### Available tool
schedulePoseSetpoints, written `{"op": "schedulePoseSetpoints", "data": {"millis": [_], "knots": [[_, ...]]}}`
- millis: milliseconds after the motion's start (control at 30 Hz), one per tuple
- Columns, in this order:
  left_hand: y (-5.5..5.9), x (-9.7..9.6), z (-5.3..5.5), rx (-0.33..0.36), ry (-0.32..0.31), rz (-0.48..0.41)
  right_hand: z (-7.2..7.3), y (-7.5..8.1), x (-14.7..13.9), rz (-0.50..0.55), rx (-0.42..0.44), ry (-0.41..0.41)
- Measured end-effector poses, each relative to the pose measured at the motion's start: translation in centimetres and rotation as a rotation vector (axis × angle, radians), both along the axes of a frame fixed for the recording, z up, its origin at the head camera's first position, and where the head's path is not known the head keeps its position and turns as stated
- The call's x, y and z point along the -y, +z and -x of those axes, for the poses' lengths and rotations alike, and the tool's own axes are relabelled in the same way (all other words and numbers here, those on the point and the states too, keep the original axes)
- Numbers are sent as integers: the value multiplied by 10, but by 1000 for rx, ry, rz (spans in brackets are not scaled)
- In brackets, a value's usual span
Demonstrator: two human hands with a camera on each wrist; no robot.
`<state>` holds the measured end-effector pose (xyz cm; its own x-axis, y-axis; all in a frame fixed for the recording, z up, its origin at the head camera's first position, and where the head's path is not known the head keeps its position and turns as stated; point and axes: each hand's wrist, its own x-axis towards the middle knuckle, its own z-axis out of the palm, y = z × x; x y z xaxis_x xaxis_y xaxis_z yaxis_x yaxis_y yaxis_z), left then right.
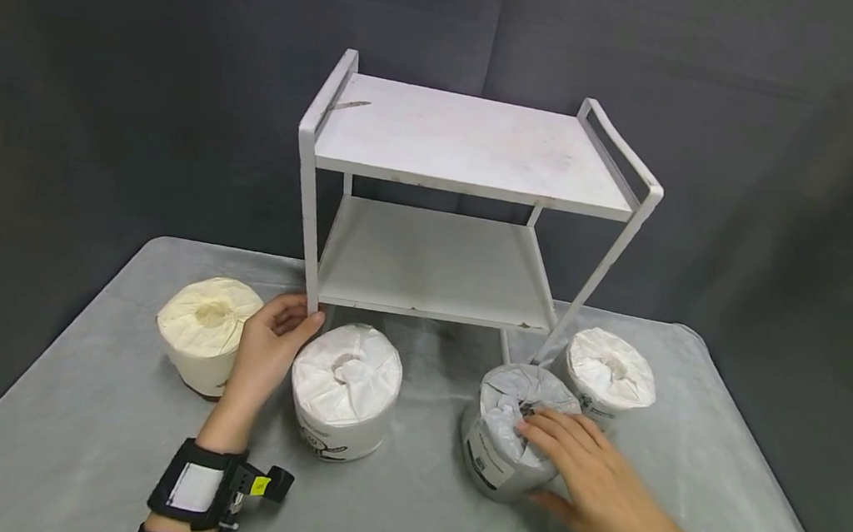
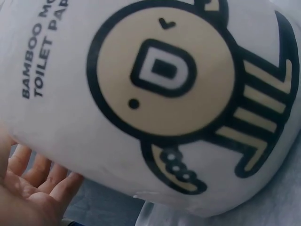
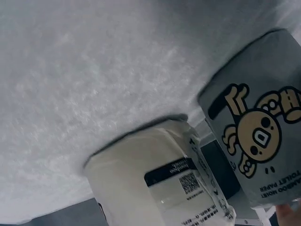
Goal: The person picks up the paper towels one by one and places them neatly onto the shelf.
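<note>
1. Head view: grey-wrapped roll near the front right leg of the white rack, standing on one flat end, axis vertical, gathered wrapper upward.
2. Right hand over that top, fingers slightly bent, thumb apart; gripping or merely touching, cannot tell.
3. Left hand curled round the rack's front left leg.
4. Beneath, pale grey table; behind, dark backdrop.

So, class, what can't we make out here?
Head view: lower part of the far-right roll, partly hidden by the grey roll and right hand.
Left wrist view: end of the lettering, cut off by top edge.
Right wrist view: most of the right hand, cut off by corner.
</note>
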<state>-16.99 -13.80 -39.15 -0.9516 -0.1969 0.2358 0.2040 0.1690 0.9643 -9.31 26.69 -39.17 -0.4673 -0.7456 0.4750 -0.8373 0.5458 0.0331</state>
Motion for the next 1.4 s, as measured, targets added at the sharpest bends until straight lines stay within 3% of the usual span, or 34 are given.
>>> {"op": "schedulePoseSetpoints", "data": {"millis": [133,300,600,867,1100,1400], "knots": [[-1,0,-1,-14,-4,-6,2,-4,-1,52,-17,32],[0,2,-1,22,4,-14,5,-4,1,68,-47,40],[1,-1,4,15,-20,-6,-1,1,1,121,-146,29],[2,2,1,33,-14,16,-6,23,13,180,-197,26],[1,2,2,49,-15,25,-11,45,27,224,-287,73],[4,1,0,55,-10,21,-17,53,45,280,-291,68]]}}
